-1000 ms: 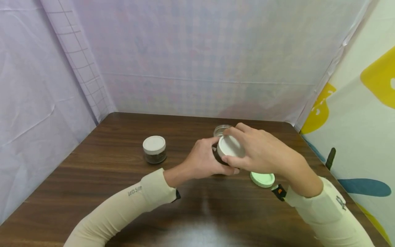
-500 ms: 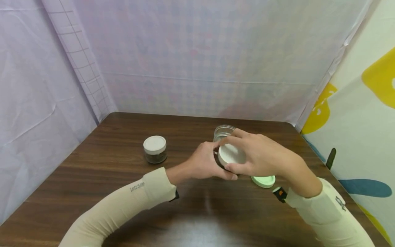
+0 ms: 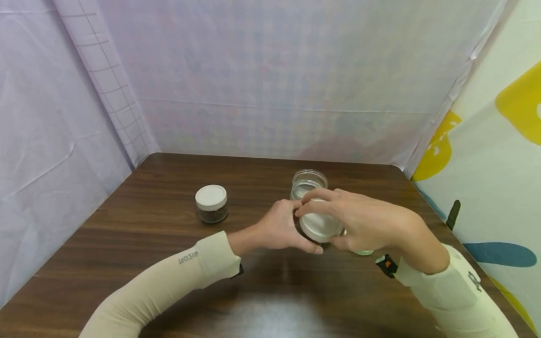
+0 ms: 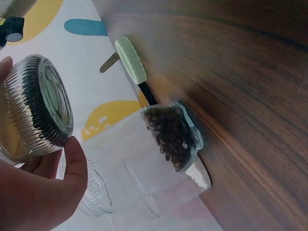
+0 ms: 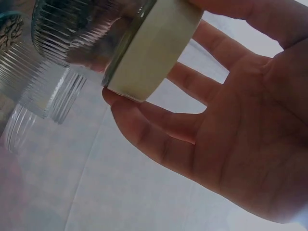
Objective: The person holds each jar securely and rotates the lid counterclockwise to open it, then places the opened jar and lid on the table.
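My left hand (image 3: 282,228) grips a ribbed glass jar (image 4: 41,96) by its side, above the table. Something dark lies in the bottom of that jar. Fingers and thumb of my right hand (image 3: 372,223) are curled round the rim of a white lid (image 3: 319,225), which sits at the jar's mouth. Just behind stands an open ribbed glass jar with dark brown beans or seeds (image 4: 171,137) in it. Another clear open jar (image 3: 319,176) is behind that one, with something white at its base. A pale green lid (image 4: 131,58) lies partly hidden under my right hand in the head view.
On the left of the brown wooden table (image 3: 169,244) stands a lidded jar (image 3: 211,204) with dark contents and a white lid. Pale cloth hangs (image 3: 270,84) behind the table and at both sides.
The held jar and lid have come slightly nearer and to the right. My right hand's fingers have shifted round the lid, and more of the open jars behind shows.
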{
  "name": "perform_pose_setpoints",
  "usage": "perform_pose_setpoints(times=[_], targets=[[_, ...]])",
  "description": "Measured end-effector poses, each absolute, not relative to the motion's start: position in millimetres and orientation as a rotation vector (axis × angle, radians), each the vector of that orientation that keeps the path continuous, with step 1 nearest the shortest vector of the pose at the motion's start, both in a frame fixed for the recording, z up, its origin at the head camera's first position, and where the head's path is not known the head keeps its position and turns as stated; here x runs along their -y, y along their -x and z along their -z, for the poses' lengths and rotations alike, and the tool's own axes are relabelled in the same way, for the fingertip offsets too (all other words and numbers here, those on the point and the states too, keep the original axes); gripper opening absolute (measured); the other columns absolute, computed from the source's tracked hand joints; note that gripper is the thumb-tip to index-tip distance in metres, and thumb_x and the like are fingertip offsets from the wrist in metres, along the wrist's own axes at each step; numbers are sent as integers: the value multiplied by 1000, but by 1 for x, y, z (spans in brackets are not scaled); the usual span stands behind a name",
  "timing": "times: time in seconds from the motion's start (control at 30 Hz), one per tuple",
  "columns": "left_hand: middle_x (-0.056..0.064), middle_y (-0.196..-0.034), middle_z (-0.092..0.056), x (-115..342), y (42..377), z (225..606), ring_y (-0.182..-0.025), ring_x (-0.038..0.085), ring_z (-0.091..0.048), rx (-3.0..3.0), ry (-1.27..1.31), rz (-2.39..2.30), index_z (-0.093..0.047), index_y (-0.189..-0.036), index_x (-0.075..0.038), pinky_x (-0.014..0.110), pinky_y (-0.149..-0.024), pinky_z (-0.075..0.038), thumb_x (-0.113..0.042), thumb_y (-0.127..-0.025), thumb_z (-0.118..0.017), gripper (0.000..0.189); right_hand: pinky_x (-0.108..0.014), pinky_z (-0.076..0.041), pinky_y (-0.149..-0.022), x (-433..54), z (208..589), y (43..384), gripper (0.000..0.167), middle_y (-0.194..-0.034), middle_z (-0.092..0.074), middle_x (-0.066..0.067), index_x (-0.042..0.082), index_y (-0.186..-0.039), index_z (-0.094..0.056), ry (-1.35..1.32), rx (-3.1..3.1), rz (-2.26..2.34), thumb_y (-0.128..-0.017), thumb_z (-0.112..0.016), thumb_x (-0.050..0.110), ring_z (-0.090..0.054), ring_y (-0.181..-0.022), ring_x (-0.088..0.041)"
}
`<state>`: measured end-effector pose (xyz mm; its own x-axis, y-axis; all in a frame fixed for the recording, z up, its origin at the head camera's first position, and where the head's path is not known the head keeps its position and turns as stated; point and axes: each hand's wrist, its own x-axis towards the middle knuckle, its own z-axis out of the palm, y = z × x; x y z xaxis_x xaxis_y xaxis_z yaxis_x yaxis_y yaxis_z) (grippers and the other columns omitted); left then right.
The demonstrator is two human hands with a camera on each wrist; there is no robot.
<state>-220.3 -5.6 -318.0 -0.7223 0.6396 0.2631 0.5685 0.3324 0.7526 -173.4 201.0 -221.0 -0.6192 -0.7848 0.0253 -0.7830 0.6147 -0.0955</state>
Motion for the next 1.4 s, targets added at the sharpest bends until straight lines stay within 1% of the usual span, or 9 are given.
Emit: perform_pose_setpoints(times=[0.1,0.17,0.3,0.43,0.57,0.83,1.13,1.3,1.4], targets=[[-12,-107,-69,5,220,318,-97,5,-65,-2505,-1146,-1370,-63,-121,-22,24,-81,-55,-40,-64,-96,68,-40,-52,-92,-202,220,173,73,-151,-42,5,32,-146,-49,1346,-2849,161,-81,-80,20,-54,-123,-20],[-12,-108,-68,5,220,318,-98,5,-65,-2499,-1158,-1379,-62,-124,-22,24,-80,-55,-40,-65,-95,70,-41,-52,-92,-203,220,173,75,-153,-40,3,32,-150,-44,1311,-2898,163,-85,-80,36,-53,-126,-22],[-14,-106,-69,5,219,320,-94,3,-66,-2490,-1178,-1391,-62,-120,-22,24,-79,-56,-40,-67,-95,65,-45,-54,-85,-200,221,173,80,-150,-43,0,28,-152,-43,1164,-3025,121,-87,-64,70,-54,-121,-25],[-16,-110,-70,3,218,323,-99,0,-66,-2505,-1184,-1420,-62,-124,-24,22,-86,-55,-40,-64,-97,71,-41,-53,-68,-191,225,174,83,-125,-53,-6,19,-142,-51,896,-3133,64,-88,-46,82,-61,-90,-23],[-16,-111,-71,2,218,326,-98,-2,-66,-2552,-1145,-1430,-64,-124,-23,20,-85,-54,-41,-63,-97,72,-38,-48,-57,-183,229,176,87,-108,-52,-9,12,-130,-54,693,-3147,13,-86,-41,86,-55,-63,-20],[-14,-99,-73,0,215,325,-84,-2,-68,-2602,-1089,-1396,-64,-122,-20,19,-72,-56,-46,-64,-96,71,-34,-46,-54,-177,235,176,74,-108,-55,-12,11,-123,-53,773,-3093,-65,-88,-55,76,-54,-63,-17],[-8,-108,-71,2,213,324,-93,2,-66,-2674,-1105,-1340,-58,-136,-18,19,-75,-55,-51,-62,-94,88,-33,-50,-65,-182,231,175,60,-108,-52,-2,18,-126,-59,1010,-3037,-10,-83,-76,55,-57,-77,-15],[-6,-113,-70,3,212,327,-98,3,-66,-2659,-1062,-1341,-57,-135,-16,20,-79,-55,-47,-62,-96,89,-36,-54,-74,-184,230,174,65,-121,-54,3,24,-131,-60,1134,-2991,33,-74,-88,39,-57,-95,-20],[-6,-114,-70,3,212,328,-99,3,-66,-2662,-1062,-1330,-57,-133,-17,21,-81,-55,-47,-61,-96,88,-36,-54,-76,-184,230,174,73,-123,-54,4,27,-133,-60,1182,-2967,60,-68,-93,27,-57,-99,-21]])
